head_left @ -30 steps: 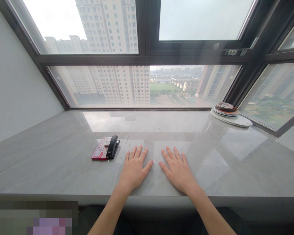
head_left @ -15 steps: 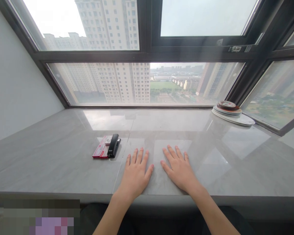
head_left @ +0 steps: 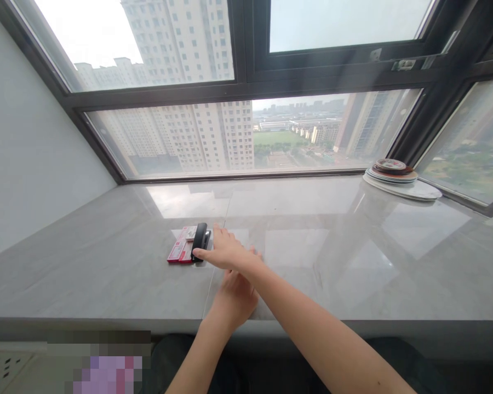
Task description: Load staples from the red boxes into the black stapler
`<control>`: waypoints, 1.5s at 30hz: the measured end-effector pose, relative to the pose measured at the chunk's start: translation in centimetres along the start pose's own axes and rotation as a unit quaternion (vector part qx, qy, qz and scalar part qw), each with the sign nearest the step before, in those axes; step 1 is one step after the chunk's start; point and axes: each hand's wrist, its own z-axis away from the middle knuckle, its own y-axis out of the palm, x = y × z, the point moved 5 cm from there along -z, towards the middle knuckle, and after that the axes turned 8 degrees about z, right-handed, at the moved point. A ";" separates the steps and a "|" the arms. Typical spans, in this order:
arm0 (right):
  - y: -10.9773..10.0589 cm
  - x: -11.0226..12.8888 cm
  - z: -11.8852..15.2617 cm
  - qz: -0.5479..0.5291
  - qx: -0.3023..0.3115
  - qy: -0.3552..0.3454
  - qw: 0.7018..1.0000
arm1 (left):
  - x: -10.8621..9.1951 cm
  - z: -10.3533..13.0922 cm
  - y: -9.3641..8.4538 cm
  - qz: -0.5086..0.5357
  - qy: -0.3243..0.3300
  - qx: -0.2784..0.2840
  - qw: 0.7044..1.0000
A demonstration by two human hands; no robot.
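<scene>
A black stapler (head_left: 199,241) lies on the grey stone sill, against small red-and-white boxes (head_left: 183,246). My right hand (head_left: 227,253) reaches across to the stapler's right side. Its thumb is at the stapler's near end and the fingers point away from me, spread from the thumb; I cannot tell whether the thumb touches it. Below the right wrist, my left hand (head_left: 239,293) rests on the sill with its fingertips showing past the right forearm. Most of its fingers are covered by the right hand and arm.
A stack of round plates or lids (head_left: 394,178) sits in the far right corner by the window. Dark window frames (head_left: 242,93) border the sill (head_left: 312,235), and its front edge runs before my lap. A pixelated patch covers the lower left.
My right hand has swung left over my left hand to the stapler. The left hand stays near its spot. The view has tilted and shifted slightly.
</scene>
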 end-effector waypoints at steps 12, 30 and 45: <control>-3.6 -1.1 -2.8 0.114 -0.030 -0.040 0.992 | -1.3 0.1 -3.3 0.122 -0.009 -0.044 0.991; -5.9 -7.0 7.8 0.088 -0.321 0.058 0.941 | -0.4 -1.1 -1.2 0.048 -0.069 -0.041 0.996; -10.5 -21.1 11.9 -0.490 -0.330 0.149 0.793 | -0.2 -1.4 -1.1 0.045 -0.069 -0.056 0.995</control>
